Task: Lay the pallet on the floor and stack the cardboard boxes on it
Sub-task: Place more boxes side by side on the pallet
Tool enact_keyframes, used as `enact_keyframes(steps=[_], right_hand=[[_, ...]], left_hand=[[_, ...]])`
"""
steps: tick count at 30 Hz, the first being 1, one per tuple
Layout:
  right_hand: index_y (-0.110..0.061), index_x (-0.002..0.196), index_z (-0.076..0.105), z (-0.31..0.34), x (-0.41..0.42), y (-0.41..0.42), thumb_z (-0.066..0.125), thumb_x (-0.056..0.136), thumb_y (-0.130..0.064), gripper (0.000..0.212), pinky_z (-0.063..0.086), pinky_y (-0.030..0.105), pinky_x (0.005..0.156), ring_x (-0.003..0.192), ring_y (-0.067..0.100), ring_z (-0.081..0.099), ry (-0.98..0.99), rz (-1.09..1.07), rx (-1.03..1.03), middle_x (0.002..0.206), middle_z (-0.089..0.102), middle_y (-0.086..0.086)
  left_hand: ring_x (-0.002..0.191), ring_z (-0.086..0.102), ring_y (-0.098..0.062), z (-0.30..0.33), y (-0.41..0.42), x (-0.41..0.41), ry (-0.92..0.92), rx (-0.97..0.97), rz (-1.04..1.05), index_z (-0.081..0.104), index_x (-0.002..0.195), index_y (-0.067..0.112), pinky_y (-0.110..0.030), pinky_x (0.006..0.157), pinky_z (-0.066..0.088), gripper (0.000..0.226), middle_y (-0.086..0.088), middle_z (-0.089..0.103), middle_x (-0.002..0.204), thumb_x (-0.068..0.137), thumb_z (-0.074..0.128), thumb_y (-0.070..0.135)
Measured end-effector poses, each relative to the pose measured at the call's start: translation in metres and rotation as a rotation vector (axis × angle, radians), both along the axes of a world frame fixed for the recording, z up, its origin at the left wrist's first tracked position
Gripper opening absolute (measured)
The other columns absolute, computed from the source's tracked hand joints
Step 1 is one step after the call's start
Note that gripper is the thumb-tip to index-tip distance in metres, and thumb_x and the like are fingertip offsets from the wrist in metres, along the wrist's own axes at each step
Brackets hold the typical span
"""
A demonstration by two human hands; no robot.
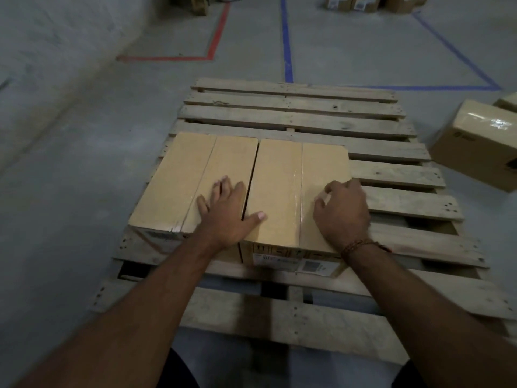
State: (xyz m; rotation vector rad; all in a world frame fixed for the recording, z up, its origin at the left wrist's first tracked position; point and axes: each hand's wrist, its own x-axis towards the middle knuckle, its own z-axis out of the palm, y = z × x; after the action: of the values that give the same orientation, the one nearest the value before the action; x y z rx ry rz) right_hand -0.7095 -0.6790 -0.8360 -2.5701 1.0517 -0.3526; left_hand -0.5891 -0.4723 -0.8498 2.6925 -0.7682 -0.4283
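A wooden pallet (296, 113) lies flat on the grey floor. Two cardboard boxes stand side by side on its near left part, touching along a narrow seam. My left hand (226, 211) rests flat with straight fingers on top of the left box (179, 177), its thumb reaching across the seam. My right hand (342, 210) sits on the right edge of the right box (279, 175), fingers curled over that edge.
Another cardboard box (475, 144) lies tilted on the floor just right of the pallet, with a second box corner (507, 103) behind it. More boxes (361, 2) stand far back. Red tape (215, 40) and blue tape (286, 43) lines mark the floor.
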Motion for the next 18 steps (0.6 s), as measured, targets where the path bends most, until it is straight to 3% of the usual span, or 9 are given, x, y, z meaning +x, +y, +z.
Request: enact_keyframes(steps=[4,10,13,16,18], right_hand=[[-0.007,0.118,0.07,-0.009,0.004,0.011,0.062,0.101,-0.018,0.022,0.06,0.039,0.083,0.104,0.03,0.062,0.006,0.098,-0.05,0.128,0.051,0.013],[-0.003,0.099,0.073,-0.014,0.008,0.016,0.058,0.101,-0.011,0.017,0.056,0.035,0.074,0.091,0.028,0.063,0.026,0.146,-0.093,0.122,0.052,0.011],[-0.003,0.099,0.072,-0.016,0.01,0.017,0.055,0.105,-0.013,0.021,0.058,0.033,0.072,0.086,0.024,0.061,0.045,0.163,-0.122,0.125,0.05,0.009],[-0.006,0.119,0.068,-0.01,0.011,0.017,0.056,0.104,-0.013,0.021,0.057,0.031,0.078,0.092,0.021,0.06,0.218,0.245,-0.136,0.133,0.05,0.01],[-0.006,0.137,0.06,0.014,0.008,0.015,0.055,0.103,-0.014,0.035,0.056,0.036,0.091,0.11,0.029,0.063,0.391,0.322,-0.062,0.146,0.044,0.015]], left_hand=[[0.156,-0.031,-0.033,-0.006,-0.009,-0.005,-0.005,0.117,-0.039,-0.012,0.167,0.022,-0.065,0.123,-0.016,0.097,-0.015,-0.031,0.17,0.099,0.029,0.077],[0.156,-0.029,-0.038,-0.01,-0.024,-0.012,-0.071,0.178,-0.037,-0.017,0.165,0.015,-0.068,0.123,-0.014,0.092,-0.02,-0.031,0.169,0.102,0.019,0.072],[0.157,-0.027,-0.038,-0.01,-0.026,-0.014,-0.068,0.178,-0.028,-0.016,0.165,0.016,-0.068,0.122,-0.013,0.091,-0.02,-0.029,0.169,0.103,0.019,0.071],[0.161,-0.014,-0.038,-0.001,-0.027,-0.013,-0.073,0.141,0.004,-0.001,0.168,0.016,-0.067,0.123,-0.007,0.092,-0.018,-0.015,0.174,0.102,0.035,0.069],[0.16,0.011,-0.039,0.03,-0.03,-0.01,0.018,0.151,0.042,0.024,0.163,0.016,-0.068,0.125,0.007,0.087,-0.018,0.012,0.173,0.097,0.055,0.063]])
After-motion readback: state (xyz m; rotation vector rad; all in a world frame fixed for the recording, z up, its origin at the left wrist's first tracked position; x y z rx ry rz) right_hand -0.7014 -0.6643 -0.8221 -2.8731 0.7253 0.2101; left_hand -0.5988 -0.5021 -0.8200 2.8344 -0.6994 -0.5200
